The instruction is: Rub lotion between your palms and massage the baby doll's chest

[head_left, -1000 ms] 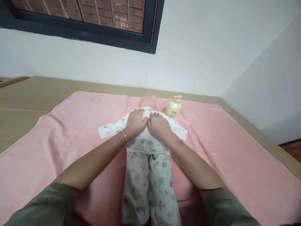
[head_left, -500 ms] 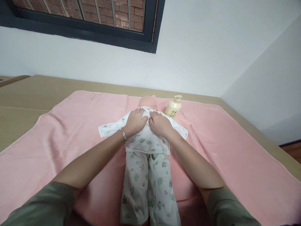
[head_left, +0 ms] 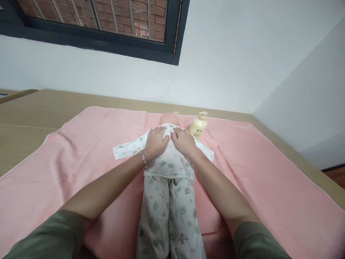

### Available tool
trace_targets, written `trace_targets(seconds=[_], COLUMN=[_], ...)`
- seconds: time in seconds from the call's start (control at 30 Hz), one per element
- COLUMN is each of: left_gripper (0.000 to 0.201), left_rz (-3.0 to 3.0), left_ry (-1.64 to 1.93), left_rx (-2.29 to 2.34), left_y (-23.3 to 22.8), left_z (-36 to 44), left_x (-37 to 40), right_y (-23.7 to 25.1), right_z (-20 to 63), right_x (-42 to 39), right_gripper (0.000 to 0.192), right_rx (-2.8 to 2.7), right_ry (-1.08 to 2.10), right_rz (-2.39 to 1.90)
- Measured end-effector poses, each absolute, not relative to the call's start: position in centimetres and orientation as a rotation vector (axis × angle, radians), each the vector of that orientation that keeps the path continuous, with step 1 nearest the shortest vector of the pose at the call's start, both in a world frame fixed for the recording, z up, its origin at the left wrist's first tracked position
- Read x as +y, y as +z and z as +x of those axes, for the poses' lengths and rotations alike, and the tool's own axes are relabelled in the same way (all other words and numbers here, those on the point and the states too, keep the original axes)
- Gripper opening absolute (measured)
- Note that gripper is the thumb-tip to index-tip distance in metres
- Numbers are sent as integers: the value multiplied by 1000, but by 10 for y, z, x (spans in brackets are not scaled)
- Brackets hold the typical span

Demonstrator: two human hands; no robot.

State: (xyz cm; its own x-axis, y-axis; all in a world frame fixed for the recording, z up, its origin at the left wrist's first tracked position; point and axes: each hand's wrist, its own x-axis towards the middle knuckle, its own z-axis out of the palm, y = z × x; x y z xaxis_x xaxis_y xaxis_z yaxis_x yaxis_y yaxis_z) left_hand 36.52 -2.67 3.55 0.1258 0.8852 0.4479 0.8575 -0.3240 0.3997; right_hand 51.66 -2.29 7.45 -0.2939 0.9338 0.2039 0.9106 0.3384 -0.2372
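Note:
A baby doll (head_left: 169, 118) in a white printed top (head_left: 169, 163) and matching trousers (head_left: 156, 208) lies stretched out with its head at the far end. Flat on the left side of its upper torso rests my left hand (head_left: 156, 142), fingers extended toward the neckline and thumb pointing inward. My right hand (head_left: 183, 141) lies the same way on the right side, its thumb close to the left one. Both hands press on the cloth and hold nothing. The doll's face is not visible, and its sleeves spread out to either side.
A pale yellow pump bottle (head_left: 198, 126) stands just beyond the doll's right sleeve. Under everything is a pink blanket (head_left: 256, 162) on a wooden surface (head_left: 27, 111). A white wall (head_left: 215, 72) with a dark-framed window (head_left: 107, 37) rises behind.
The top's cloth near the neckline, creased between the hands before, now lies smoother. My hands have stayed on the upper torso with only a slight shift of the fingers.

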Motion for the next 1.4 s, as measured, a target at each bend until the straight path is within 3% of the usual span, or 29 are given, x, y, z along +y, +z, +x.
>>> trace_targets(seconds=[0.37,0.7,1.0,1.27,1.4], left_gripper=[47,40,29,32,34], left_rz=[2455,2301,2586,2275,2404], left_ry=[1000,925,942,782,771], left_rx=[1833,1812,1786,1796,1871], left_y=[35,43,48,57,54], left_z=[376,359,376,355,362], left_x=[-46,-26,-58,-32,-38], right_y=[70,76,75,72,72], right_z=[525,494,521,492,494], right_x=[-14,-60,-21,-66,-63], right_gripper=[49,40,55,49,41], right_rx=[-2430,-2332,-2404,-2476,-2518], right_ry=[177,-213,289,-241,-236], right_rz=[-1528,-1748,-1633,-1644,-1512])
